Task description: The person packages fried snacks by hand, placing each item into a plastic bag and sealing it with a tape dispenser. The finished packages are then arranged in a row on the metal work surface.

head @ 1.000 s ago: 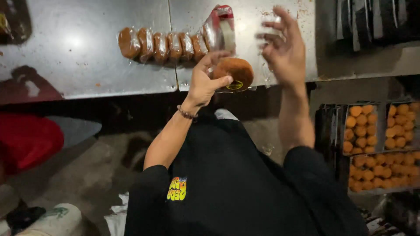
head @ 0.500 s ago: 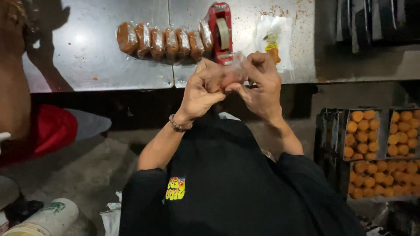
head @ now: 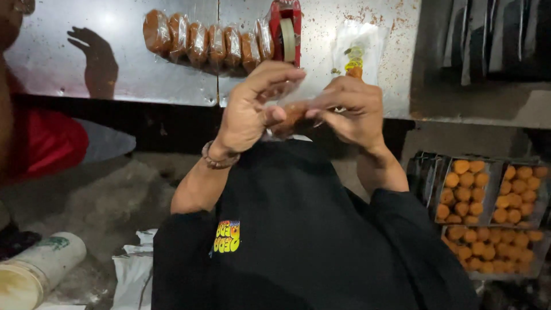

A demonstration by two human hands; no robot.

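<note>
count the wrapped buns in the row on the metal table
6 wrapped buns, side by side along the metal table, ending at the red tape dispenser; it may hide another.

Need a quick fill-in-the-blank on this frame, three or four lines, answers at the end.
1. Both hands, the left hand and the right hand, pinch a brown bun inside a clear plastic ____.
2. The tape dispenser on the metal table is coloured ____.
3. The row of wrapped buns lies to the ____ of the tape dispenser in the picture.
4. The trays by the right arm hold round ____ pieces.

Missing words: bag; red; left; orange
</note>
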